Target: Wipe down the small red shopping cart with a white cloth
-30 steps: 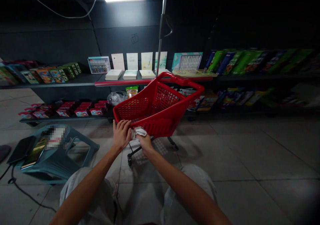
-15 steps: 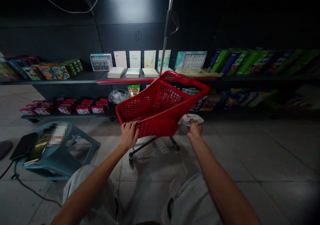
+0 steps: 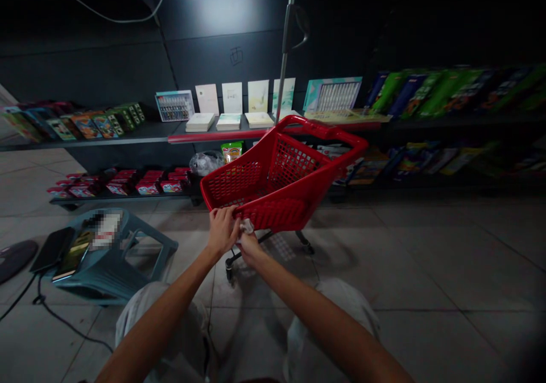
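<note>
Right hand (image 3: 248, 245) back from cart's far side, now at near rim, clutching white cloth (image 3: 246, 226) against red cart (image 3: 277, 190). Left hand (image 3: 222, 229) beside it, fingers curled over rim. Cart on floor before shelves (image 3: 140, 134).

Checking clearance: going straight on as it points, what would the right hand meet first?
Likely the front wall of the cart, just past the cloth in the right hand; depth is unclear.

Stool (image 3: 128, 252) left, bare floor (image 3: 426, 258) right
</note>
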Available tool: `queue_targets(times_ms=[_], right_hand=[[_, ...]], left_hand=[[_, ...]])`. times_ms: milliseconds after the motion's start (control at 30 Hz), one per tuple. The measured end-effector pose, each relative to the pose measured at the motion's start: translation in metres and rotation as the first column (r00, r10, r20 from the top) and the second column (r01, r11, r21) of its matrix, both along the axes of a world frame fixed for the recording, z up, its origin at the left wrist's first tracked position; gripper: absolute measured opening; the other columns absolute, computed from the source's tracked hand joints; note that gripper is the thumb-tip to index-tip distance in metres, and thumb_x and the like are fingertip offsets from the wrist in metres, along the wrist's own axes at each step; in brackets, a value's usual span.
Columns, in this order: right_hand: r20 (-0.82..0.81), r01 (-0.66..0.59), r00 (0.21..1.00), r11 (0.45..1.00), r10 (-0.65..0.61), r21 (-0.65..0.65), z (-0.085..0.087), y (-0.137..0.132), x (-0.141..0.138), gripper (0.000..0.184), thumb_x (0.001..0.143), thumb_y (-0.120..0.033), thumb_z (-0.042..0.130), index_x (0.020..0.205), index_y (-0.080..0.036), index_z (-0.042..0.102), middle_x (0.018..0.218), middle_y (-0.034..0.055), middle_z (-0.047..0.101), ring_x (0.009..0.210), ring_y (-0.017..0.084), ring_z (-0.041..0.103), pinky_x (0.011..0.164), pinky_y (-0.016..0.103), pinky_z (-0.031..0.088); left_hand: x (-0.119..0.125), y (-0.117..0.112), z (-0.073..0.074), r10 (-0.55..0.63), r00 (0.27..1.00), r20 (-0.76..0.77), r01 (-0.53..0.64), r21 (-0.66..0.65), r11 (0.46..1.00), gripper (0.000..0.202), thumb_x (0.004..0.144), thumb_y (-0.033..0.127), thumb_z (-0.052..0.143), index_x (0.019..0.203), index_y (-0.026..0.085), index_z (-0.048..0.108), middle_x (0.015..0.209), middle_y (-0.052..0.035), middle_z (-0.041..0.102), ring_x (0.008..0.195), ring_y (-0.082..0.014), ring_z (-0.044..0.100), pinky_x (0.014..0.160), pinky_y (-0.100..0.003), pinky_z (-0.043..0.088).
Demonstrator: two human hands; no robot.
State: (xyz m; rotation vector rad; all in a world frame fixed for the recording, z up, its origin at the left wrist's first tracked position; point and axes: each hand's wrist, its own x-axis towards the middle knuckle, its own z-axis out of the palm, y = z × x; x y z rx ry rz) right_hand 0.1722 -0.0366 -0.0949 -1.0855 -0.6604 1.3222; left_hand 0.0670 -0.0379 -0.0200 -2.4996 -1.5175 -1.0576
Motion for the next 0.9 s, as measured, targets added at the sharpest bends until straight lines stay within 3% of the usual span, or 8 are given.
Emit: queue_targets(times_ms=[100,200,400,467,567,700,800,900], right_hand=[[-0.133,-0.041,0.991,0.996,0.031,-0.076,-0.003,-0.002,-0.011,0.029,0.081,-0.028,0.074,0.108,-0.025,0.064,0.091,-0.0041,0.072,0.079,0.013,0.066,0.066,0.022,0.055],[-0.262,-0.021,0.965,0.989,-0.018,-0.147,-0.002,0.005,0.003,0.034,0.065,-0.018,0.073,0.097,-0.022,0.064,0.087,-0.0030,0.074,0.077,0.014,0.069,0.065,0.022,0.055],[-0.238,0.243,0.936,0.965,-0.260,-0.099,0.020,0.032,0.092,0.030,0.063,-0.016,0.077,0.091,-0.018,0.067,0.085,-0.0004,0.075,0.081,0.017,0.073,0.075,0.028,0.063],[-0.218,0.407,0.888,0.913,-0.405,-0.042,0.033,0.041,0.131,0.032,0.064,-0.018,0.078,0.093,-0.018,0.066,0.088,-0.0011,0.074,0.084,0.016,0.073,0.079,0.028,0.063],[-0.178,0.636,0.769,0.762,-0.614,0.120,0.053,0.048,0.186,0.039,0.061,-0.024,0.080,0.097,-0.018,0.066,0.098,-0.0010,0.074,0.090,0.015,0.073,0.085,0.028,0.062],[-0.050,0.692,0.692,0.643,-0.720,0.328,0.068,0.050,0.228,0.045,0.062,-0.032,0.080,0.103,-0.017,0.068,0.108,0.0028,0.073,0.100,0.019,0.071,0.093,0.034,0.060],[0.032,0.670,0.700,0.672,-0.713,0.315,0.059,0.053,0.226,0.042,0.065,-0.038,0.077,0.100,-0.018,0.065,0.107,0.0035,0.072,0.101,0.018,0.070,0.091,0.032,0.059],[0.057,0.559,0.813,0.804,-0.579,0.199,0.033,0.057,0.198,0.037,0.065,-0.041,0.067,0.094,-0.021,0.055,0.097,0.0003,0.068,0.090,0.015,0.068,0.074,0.026,0.058]], left_hand=[[-0.002,0.000,0.001,0.005,1.000,-0.027,-0.005,0.002,1.000,0.036,0.103,0.032,0.045,0.136,0.020,0.053,0.129,-0.0110,0.068,0.119,-0.0246,0.059,0.112,-0.046,0.033],[-0.001,0.000,0.003,0.035,0.998,-0.052,-0.035,0.008,0.999,0.035,0.105,0.033,0.043,0.135,0.020,0.054,0.124,-0.0107,0.069,0.115,-0.0249,0.061,0.108,-0.045,0.036],[0.002,0.002,0.005,0.055,0.997,-0.061,-0.055,0.005,0.998,0.032,0.106,0.034,0.039,0.129,0.021,0.057,0.118,-0.0099,0.071,0.109,-0.0247,0.062,0.101,-0.044,0.039],[0.001,0.002,0.004,0.053,0.997,-0.062,-0.053,0.011,0.999,0.033,0.106,0.034,0.038,0.129,0.020,0.057,0.116,-0.0101,0.071,0.107,-0.0247,0.062,0.101,-0.044,0.039],[0.001,0.003,0.001,0.042,0.997,-0.059,-0.041,0.019,0.999,0.033,0.106,0.034,0.038,0.130,0.019,0.056,0.115,-0.0103,0.070,0.106,-0.0245,0.061,0.101,-0.044,0.039],[0.000,0.002,-0.002,0.031,0.999,-0.036,-0.031,0.012,0.999,0.034,0.107,0.034,0.036,0.130,0.019,0.056,0.117,-0.0099,0.070,0.106,-0.0240,0.061,0.101,-0.043,0.038],[-0.001,0.001,-0.003,0.022,1.000,-0.018,-0.022,-0.005,1.000,0.035,0.107,0.034,0.034,0.131,0.020,0.056,0.118,-0.0101,0.070,0.108,-0.0239,0.061,0.101,-0.043,0.038],[-0.002,0.001,-0.002,0.007,1.000,-0.011,-0.007,-0.012,1.000,0.037,0.108,0.034,0.033,0.131,0.019,0.056,0.118,-0.0109,0.070,0.108,-0.0242,0.060,0.101,-0.043,0.038]])
